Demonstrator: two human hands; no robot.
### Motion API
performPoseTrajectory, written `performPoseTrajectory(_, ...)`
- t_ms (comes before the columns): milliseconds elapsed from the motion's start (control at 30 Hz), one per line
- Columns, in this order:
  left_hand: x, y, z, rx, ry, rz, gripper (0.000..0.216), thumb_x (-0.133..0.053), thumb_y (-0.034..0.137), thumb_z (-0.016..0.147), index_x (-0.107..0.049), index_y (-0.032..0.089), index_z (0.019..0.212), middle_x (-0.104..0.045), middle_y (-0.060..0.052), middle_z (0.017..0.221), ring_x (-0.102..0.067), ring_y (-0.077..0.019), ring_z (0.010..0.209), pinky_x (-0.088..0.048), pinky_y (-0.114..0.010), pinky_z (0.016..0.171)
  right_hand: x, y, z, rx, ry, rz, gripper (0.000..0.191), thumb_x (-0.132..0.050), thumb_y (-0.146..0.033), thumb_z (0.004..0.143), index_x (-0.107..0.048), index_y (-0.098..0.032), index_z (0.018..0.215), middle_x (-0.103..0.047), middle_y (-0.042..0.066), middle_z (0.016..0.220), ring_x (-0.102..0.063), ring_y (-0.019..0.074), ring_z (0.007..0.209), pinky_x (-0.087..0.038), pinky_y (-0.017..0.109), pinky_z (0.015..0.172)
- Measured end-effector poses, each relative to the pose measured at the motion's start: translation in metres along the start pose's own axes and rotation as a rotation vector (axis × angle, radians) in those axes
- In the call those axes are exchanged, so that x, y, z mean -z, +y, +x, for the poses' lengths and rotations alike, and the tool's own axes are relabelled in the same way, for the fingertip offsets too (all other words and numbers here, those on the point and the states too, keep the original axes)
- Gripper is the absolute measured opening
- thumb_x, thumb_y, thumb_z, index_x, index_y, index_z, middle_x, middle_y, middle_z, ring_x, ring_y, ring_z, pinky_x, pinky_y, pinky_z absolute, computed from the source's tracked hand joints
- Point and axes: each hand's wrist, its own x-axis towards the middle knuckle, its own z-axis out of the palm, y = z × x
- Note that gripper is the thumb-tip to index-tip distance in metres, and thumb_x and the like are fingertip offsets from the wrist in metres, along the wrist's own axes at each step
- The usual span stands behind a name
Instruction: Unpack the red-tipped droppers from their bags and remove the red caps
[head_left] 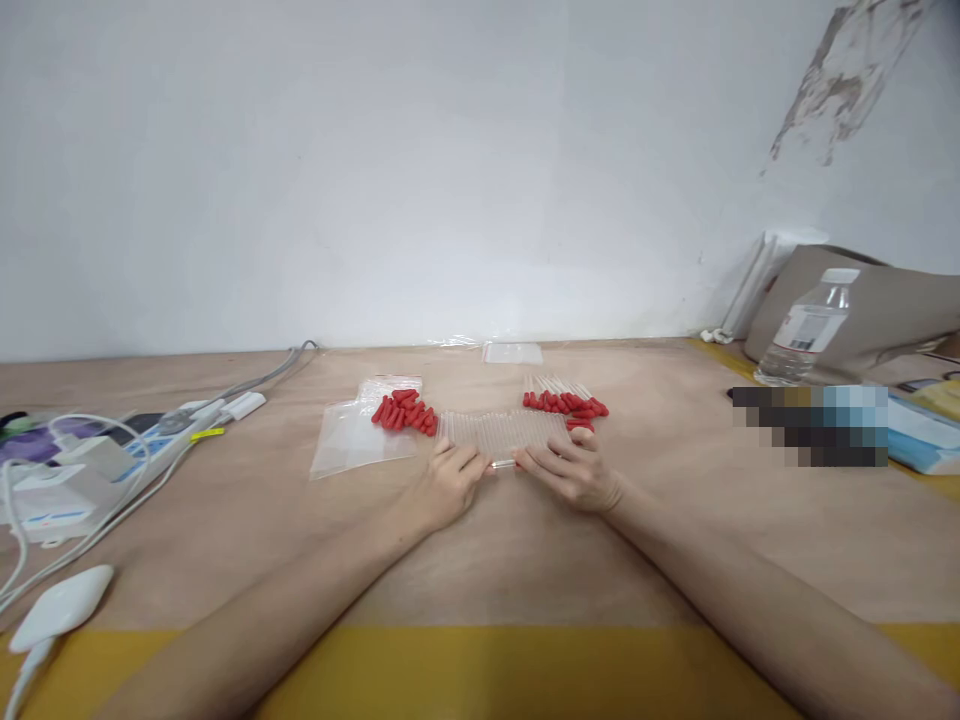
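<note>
My left hand (pixel 453 482) is closed on one end of a thin clear dropper tube (pixel 502 464), held level just above the table. My right hand (pixel 576 476) pinches the other end, where a bit of red shows at the fingertips, mostly hidden. Behind both hands lies a row of clear tubes (pixel 499 432), side by side. Left of that row, a heap of red rubber bulbs (pixel 399 410) rests on clear plastic bags (pixel 345 440). To its right are several droppers (pixel 566 398) with red bulbs on their near ends.
A power strip (pixel 161 440) with plugs and white cables fills the left side. At the right stand a water bottle (pixel 808 325) and a grey bag (pixel 892 300); a blue-and-white packet (pixel 922 435) lies before them. A small clear packet (pixel 513 353) lies by the wall.
</note>
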Motion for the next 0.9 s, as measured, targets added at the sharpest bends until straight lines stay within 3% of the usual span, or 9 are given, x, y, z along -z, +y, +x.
performPoseTrajectory(100,0.006,-0.018,-0.008,0.159,0.036,-0.063,0.027,-0.032,0.02,0.09,-0.055,0.016,0.076,-0.051,-0.002,0.065,-0.046,-0.0132,0.06,-0.036,-0.028,0.061,0.008,0.021,-0.013,-0.207,0.055,-0.021,0.02,-0.046,-0.024,0.086,-0.064,-0.031,0.09,-0.068,-0.003,0.079,-0.054,0.0108,0.067,-0.027,0.03,0.062)
performPoseTrajectory(200,0.008,-0.038,-0.015,0.36,0.084,-0.107,0.024,-0.031,0.02,0.09,-0.054,0.016,0.085,-0.051,-0.003,0.075,-0.049,-0.0139,0.071,-0.041,-0.027,0.065,0.015,0.05,-0.026,-0.555,0.12,-0.034,0.019,-0.05,-0.033,0.083,-0.067,-0.025,0.087,-0.066,0.004,0.082,-0.056,0.0153,0.073,-0.033,0.033,0.069)
performPoseTrajectory(300,0.001,-0.047,-0.014,0.41,0.076,-0.125,0.026,-0.031,0.016,0.089,-0.052,0.016,0.103,-0.047,-0.004,0.083,-0.049,-0.0145,0.079,-0.043,-0.027,0.072,0.016,0.072,-0.032,-0.737,0.191,0.098,0.025,-0.047,-0.035,0.081,-0.067,-0.02,0.086,-0.059,0.008,0.081,-0.054,0.0168,0.073,-0.04,0.03,0.061)
performPoseTrajectory(367,-0.006,-0.048,-0.011,0.406,0.058,-0.128,0.033,-0.033,0.013,0.086,-0.047,0.016,0.115,-0.043,-0.004,0.085,-0.047,-0.0148,0.081,-0.044,-0.028,0.073,0.013,0.08,-0.035,-0.8,0.156,0.158,0.028,-0.046,-0.032,0.08,-0.066,-0.017,0.09,-0.056,0.008,0.079,-0.053,0.0169,0.071,-0.042,0.029,0.058)
performPoseTrajectory(467,-0.015,-0.046,-0.008,0.392,0.079,-0.125,0.038,-0.035,0.011,0.083,-0.044,0.016,0.119,-0.041,-0.004,0.085,-0.047,-0.0146,0.081,-0.044,-0.028,0.073,0.005,0.082,-0.039,-0.861,0.033,0.208,0.028,-0.047,-0.026,0.076,-0.062,-0.015,0.096,-0.057,0.007,0.079,-0.053,0.015,0.064,-0.043,0.028,0.058)
performPoseTrajectory(567,-0.018,-0.045,-0.006,0.392,0.099,-0.152,0.031,-0.036,0.01,0.082,-0.049,0.015,0.11,-0.045,-0.005,0.087,-0.048,-0.0148,0.081,-0.044,-0.028,0.073,-0.001,0.079,-0.04,-0.873,-0.042,0.257,0.022,-0.05,-0.026,0.073,-0.061,-0.016,0.09,-0.06,0.004,0.073,-0.051,0.0129,0.057,-0.043,0.026,0.056)
performPoseTrajectory(733,-0.016,-0.044,-0.004,0.372,0.098,-0.181,0.018,-0.037,0.012,0.083,-0.054,0.015,0.09,-0.05,-0.005,0.083,-0.051,-0.0152,0.078,-0.045,-0.028,0.071,-0.006,0.073,-0.034,-0.679,-0.116,0.287,0.015,-0.051,-0.028,0.076,-0.063,-0.02,0.076,-0.064,0.002,0.076,-0.056,0.0157,0.071,-0.043,0.03,0.069)
performPoseTrajectory(800,-0.015,-0.043,-0.004,0.346,0.089,-0.195,0.016,-0.039,0.013,0.083,-0.054,0.015,0.087,-0.052,-0.005,0.083,-0.051,-0.0152,0.078,-0.045,-0.028,0.071,-0.007,0.074,-0.033,-0.61,-0.119,0.238,0.016,-0.052,-0.029,0.076,-0.066,-0.021,0.075,-0.064,0.003,0.08,-0.056,0.0174,0.076,-0.042,0.033,0.074)
performPoseTrajectory(900,-0.015,-0.04,-0.004,0.3,0.063,-0.226,0.014,-0.044,0.018,0.082,-0.057,0.016,0.086,-0.053,-0.006,0.085,-0.053,-0.0154,0.081,-0.046,-0.029,0.074,-0.007,0.078,-0.037,-0.645,-0.046,0.144,0.02,-0.052,-0.033,0.076,-0.068,-0.022,0.079,-0.063,0.006,0.084,-0.056,0.0192,0.079,-0.042,0.035,0.073)
